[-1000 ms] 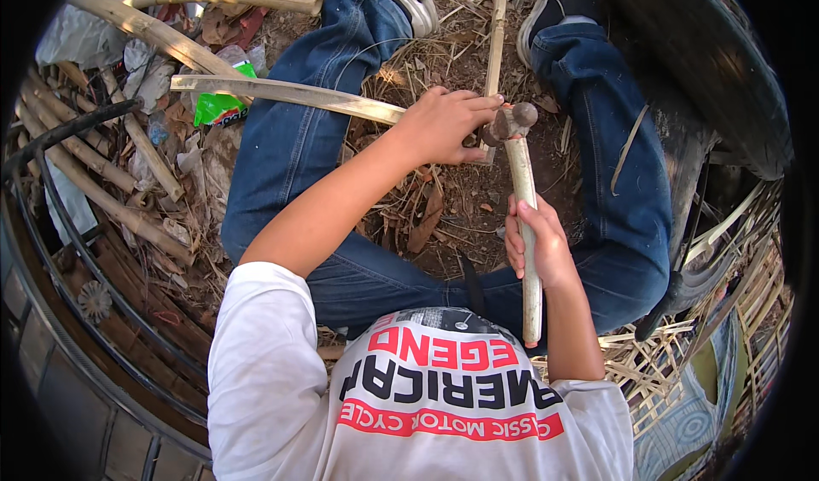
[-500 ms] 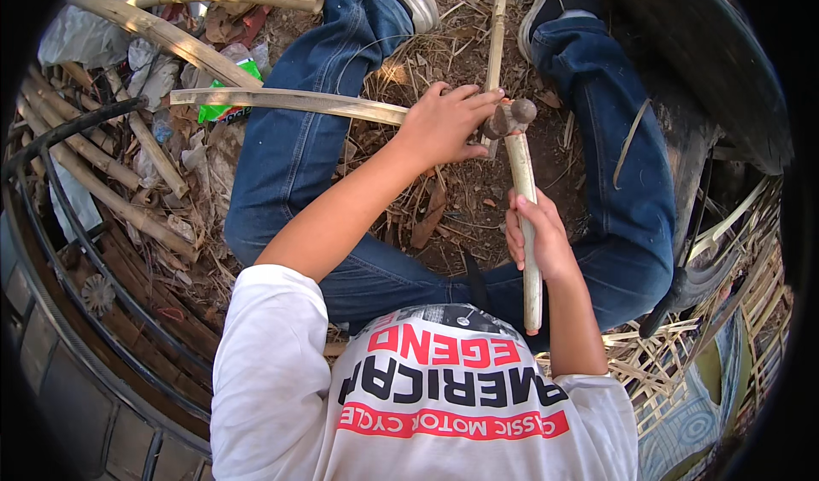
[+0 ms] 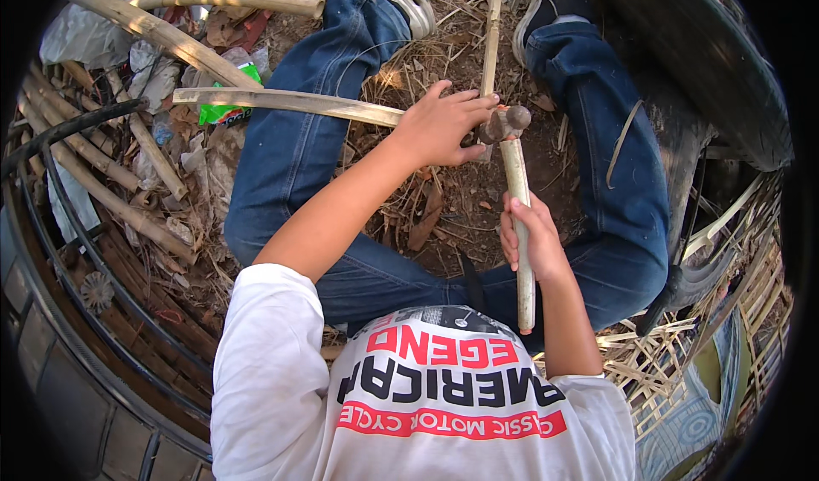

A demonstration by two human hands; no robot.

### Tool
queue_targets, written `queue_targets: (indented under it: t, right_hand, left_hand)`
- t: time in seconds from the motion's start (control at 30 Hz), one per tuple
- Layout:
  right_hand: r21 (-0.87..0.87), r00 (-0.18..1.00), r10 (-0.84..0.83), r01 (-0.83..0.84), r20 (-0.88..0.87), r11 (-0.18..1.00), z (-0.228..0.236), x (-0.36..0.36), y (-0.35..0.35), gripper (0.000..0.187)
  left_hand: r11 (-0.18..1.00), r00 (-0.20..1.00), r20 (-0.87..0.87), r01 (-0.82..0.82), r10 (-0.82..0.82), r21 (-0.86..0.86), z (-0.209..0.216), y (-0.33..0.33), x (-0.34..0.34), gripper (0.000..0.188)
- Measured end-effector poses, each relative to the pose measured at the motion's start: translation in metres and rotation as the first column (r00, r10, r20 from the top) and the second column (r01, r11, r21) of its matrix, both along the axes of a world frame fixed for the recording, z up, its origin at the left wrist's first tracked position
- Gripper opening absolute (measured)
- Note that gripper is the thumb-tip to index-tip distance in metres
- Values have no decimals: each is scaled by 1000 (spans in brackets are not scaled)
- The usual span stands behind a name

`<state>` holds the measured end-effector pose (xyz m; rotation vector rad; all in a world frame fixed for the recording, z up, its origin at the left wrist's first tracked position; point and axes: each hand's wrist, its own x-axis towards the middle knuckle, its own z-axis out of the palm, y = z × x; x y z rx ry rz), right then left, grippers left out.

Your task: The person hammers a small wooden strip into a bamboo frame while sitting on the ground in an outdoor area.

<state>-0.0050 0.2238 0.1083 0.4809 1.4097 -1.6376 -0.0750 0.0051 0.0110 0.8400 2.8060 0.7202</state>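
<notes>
1. Landmark: the hammer (image 3: 517, 174), held between the person's bent knees; dark rounded head away from the body, pale handle running back toward the shirt (image 3: 273, 353).
2. Right hand (image 3: 536, 238): closed around the hammer's handle, roughly midway along it; thumb lies along the near side, fingers wrapped on the other.
3. Left hand (image 3: 444, 125): just left of the hammer's head, back of hand up. Fingers partly spread, thumb set apart below them. Fingertips reach the narrow bamboo strip (image 3: 490, 50) beside the hammer's head; cannot tell whether the strip is pinched or only steadied.
4. That strip extends from beside the hammer's head straight away from the person, between the two shoes (image 3: 415, 10).
5. A second, wider split bamboo piece (image 3: 290, 101) lies left of the hammer, crossing one leg of the blue jeans (image 3: 286, 152); its inner end goes out of sight at the left hand. Contact there cannot be judged.
6. Farther left of the hammer: bamboo poles (image 3: 175, 37), a green wrapper (image 3: 213, 114) and a black metal frame (image 3: 64, 195).
7. Right of the hammer, beyond the other leg: a dark tyre-like object (image 3: 725, 71); nearer the body on that side, woven bamboo slats (image 3: 661, 361).
</notes>
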Motion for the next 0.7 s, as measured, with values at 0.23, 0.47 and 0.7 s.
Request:
queue_targets:
  t: [0.23, 0.47, 0.7]
  right_hand:
    - [-22, 999, -32, 32, -7, 999, 0, 1, -3, 29]
    - [-39, 999, -40, 41, 25, 998, 8, 3, 0, 34]
    - [-9, 999, -47, 47, 21, 999, 9, -2, -5, 34]
  left_hand:
    - [999, 999, 0, -32, 32, 9, 0, 3, 1, 56]
    - [999, 997, 62, -40, 40, -14, 3, 2, 1, 55]
    - [998, 995, 88, -51, 54, -28, 5, 2, -2, 57]
